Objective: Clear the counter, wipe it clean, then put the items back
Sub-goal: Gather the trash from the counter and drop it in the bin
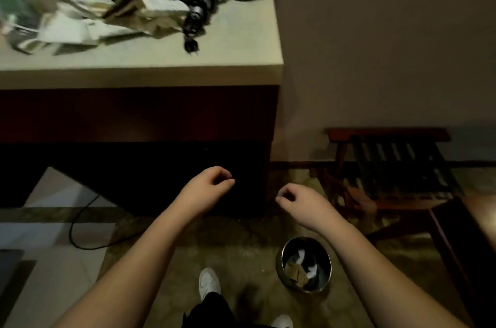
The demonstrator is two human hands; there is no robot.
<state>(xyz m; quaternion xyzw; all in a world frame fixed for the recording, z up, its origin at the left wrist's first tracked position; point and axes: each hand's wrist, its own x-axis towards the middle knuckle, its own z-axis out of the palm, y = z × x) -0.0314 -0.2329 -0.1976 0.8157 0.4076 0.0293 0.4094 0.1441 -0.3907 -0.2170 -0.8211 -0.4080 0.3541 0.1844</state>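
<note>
Arms: both forearms bare, no sleeves in view.
Left grip [212,180]: no rings or watch visible.
Right grip [295,197]: likewise unadorned.
Legs: dark trousers [212,309].
Feet: white shoes [208,282], one partly cut off by the frame.

One head-worn view, looking forward and steeply down from standing height. The counter [150,64] fills the upper left, close in; the floor [236,241] lies far below. Both forearms reach in from the bottom edge, with a wall [389,32] straight ahead on the right.
</note>
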